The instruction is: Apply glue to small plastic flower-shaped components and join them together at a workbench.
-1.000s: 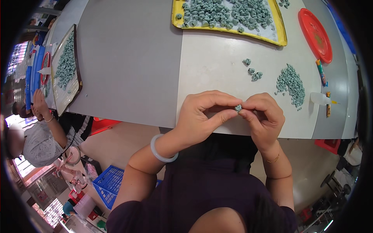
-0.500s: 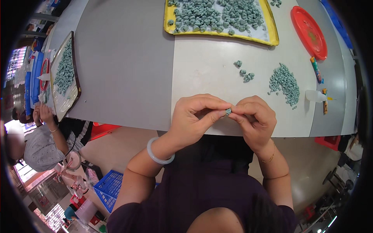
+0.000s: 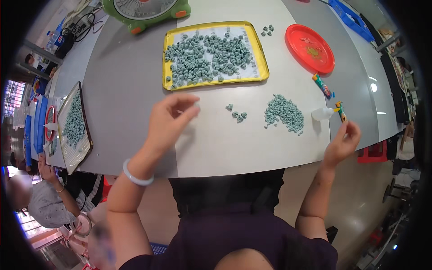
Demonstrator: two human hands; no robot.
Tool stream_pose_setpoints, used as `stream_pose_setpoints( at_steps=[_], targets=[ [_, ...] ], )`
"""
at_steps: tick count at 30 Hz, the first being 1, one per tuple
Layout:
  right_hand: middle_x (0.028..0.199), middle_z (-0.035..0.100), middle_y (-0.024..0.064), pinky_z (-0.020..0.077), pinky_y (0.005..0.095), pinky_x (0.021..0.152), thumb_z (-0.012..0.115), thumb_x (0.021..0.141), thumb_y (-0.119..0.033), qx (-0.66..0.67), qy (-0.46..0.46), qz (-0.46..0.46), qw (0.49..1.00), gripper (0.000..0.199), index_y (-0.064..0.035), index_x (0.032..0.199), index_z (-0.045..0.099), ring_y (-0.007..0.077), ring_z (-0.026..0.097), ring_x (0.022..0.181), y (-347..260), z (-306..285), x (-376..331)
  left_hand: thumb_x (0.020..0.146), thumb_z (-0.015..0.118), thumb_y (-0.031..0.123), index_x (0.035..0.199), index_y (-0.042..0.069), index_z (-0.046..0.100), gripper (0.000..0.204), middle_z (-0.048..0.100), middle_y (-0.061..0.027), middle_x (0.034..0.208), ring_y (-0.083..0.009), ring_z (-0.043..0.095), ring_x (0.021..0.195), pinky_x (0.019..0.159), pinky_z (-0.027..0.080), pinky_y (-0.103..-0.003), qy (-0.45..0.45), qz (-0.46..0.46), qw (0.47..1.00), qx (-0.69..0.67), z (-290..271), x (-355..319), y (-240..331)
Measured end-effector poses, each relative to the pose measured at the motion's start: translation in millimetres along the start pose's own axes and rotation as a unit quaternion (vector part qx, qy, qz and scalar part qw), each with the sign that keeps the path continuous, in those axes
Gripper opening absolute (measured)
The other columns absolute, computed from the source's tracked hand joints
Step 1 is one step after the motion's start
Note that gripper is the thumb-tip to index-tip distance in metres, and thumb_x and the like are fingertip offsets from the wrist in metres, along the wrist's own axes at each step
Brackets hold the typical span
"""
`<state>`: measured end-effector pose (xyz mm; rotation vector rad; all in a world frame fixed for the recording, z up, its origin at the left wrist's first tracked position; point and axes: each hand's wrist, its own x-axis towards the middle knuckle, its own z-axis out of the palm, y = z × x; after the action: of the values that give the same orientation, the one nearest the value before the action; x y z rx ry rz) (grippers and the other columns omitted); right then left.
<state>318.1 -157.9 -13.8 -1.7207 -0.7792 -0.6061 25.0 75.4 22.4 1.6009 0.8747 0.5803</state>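
My left hand (image 3: 168, 123) is raised over the table in front of the yellow-rimmed tray (image 3: 216, 84). Its thumb and forefinger stand apart, and I see nothing between them. Many small grey-green lumps (image 3: 191, 56) lie on white paper inside that tray. At the table's right front edge, my right hand (image 3: 343, 143) has its fingers curled and the thumb against them; whatever they may pinch is hidden. Closest to it are a small printed tube (image 3: 341, 111) and a white squeeze bottle (image 3: 322, 114) with a yellow tip. Between my hands are a few loose lumps (image 3: 240, 117) and a pile of smaller green bits (image 3: 285, 114).
A red oval plate (image 3: 310, 49) and another printed tube (image 3: 321, 85) are at the right. A green fan (image 3: 146, 13) stands at the far left. Another tray (image 3: 83, 150) with green bits sits at the left edge, near another person's hand (image 3: 47, 170).
My hands were together, pinching a small green piece; now they are apart. The left moved left toward the tray, the right moved right toward the bottle and tube. The view has shifted too.
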Motion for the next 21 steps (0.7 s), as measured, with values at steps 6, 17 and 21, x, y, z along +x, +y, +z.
stream_pose_setpoints(
  at_steps=[6,17,21],
  targets=[
    [0.092,0.057,0.0083,0.0419,0.0344,0.073,0.058,0.082,-0.012,-0.276,-0.3,0.036,0.913,0.024,-0.0038,0.104,0.057,0.0254,0.052,0.081,104.1,-22.2,52.6,0.076,0.066,0.016,0.099,0.004,0.063,0.025,0.062,-0.0029,0.084,-0.008,0.052,0.065,0.062,0.044,-0.023,0.056,0.104,0.984,0.131,-7.1,79.8,-6.3],
    [0.078,0.053,0.0019,0.0383,0.0206,0.058,0.041,0.094,-0.026,0.081,-0.222,0.177,0.955,0.031,0.001,0.096,0.058,0.0073,0.044,0.064,21.0,-17.4,45.3,0.078,0.063,0.007,0.097,0.005,0.063,0.019,0.056,-0.004,0.101,-0.0053,0.049,0.066,0.058,0.04,-0.019,0.112,0.219,0.965,0.086,-5.1,73.3,-23.5],
    [0.066,0.05,-0.0008,0.0356,0.0162,0.05,0.043,0.093,-0.031,-0.011,-0.188,0.185,0.964,0.037,0.0005,0.083,0.059,0.0038,0.043,0.057,-4.5,-13.1,49.0,0.079,0.062,0.005,0.096,0.005,0.063,0.017,0.055,-0.0047,0.104,-0.0054,0.052,0.069,0.062,0.042,-0.019,0.093,0.235,0.965,0.064,-7.4,63.2,-24.8]
  ],
)
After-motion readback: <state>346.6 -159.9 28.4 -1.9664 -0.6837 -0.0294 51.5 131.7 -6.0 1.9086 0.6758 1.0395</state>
